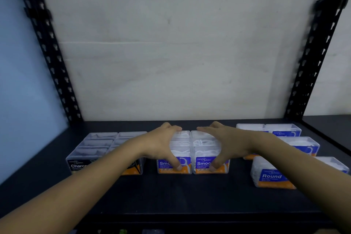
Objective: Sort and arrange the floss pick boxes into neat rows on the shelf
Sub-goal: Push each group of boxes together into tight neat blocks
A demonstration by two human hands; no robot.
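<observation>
- A dark shelf (171, 195) is seen from the front and above. It is framed by black perforated posts (51, 53) at both sides, and a white wall (171, 43) is seen behind it.
- In the middle of the shelf the Smooth boxes (201, 143) are set in two columns that touch side by side. Their blue and orange labels are turned to the front, and about three boxes can be made out in each column.
- The left hand (161, 144) is spread over the left column. Its fingers are hooked over the back edge and its thumb is pressed on the front label, so the column is clamped between them.
- The right hand (228, 144) is laid the same way over the right column, with the fingers at the back and the thumb bent on the front label. The column is gripped front to back.
- The fingertips of the two hands are near each other at the back of the block, but apart.
- To the left, apart from the middle block, the Charcoal boxes (95, 146) are lined up in two touching columns with black labels. The front right one is largely hidden by the left forearm.
- To the right the Round boxes (269, 175) are placed less evenly. Two are set side by side at the back and one further forward. One at the front is turned slightly askew, and another is partly hidden behind the right forearm.
- The small print on the labels is too blurred to be read.
</observation>
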